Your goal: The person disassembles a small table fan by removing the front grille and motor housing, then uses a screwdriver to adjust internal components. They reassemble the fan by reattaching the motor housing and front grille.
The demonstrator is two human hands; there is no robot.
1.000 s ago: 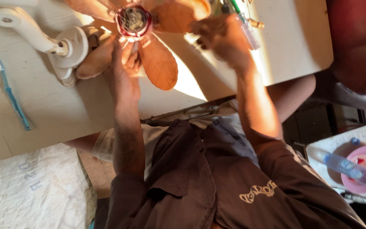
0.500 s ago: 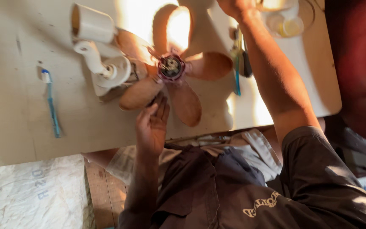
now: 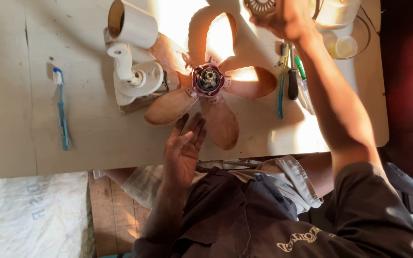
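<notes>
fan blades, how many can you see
5 fan blades around the hub: far, right, near, near-left, and far-left, partly hidden behind the white housing.

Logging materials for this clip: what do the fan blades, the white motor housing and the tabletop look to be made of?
Fan blades: likely thin translucent plastic, brownish; sunlight glows through the far ones. White motor housing: apparently smooth moulded plastic with a dull sheen and rounded edges. Tabletop: probably a pale painted or laminated board, matt, with faint seams and scuffs. The open left hand hovers beside the blades.
</notes>
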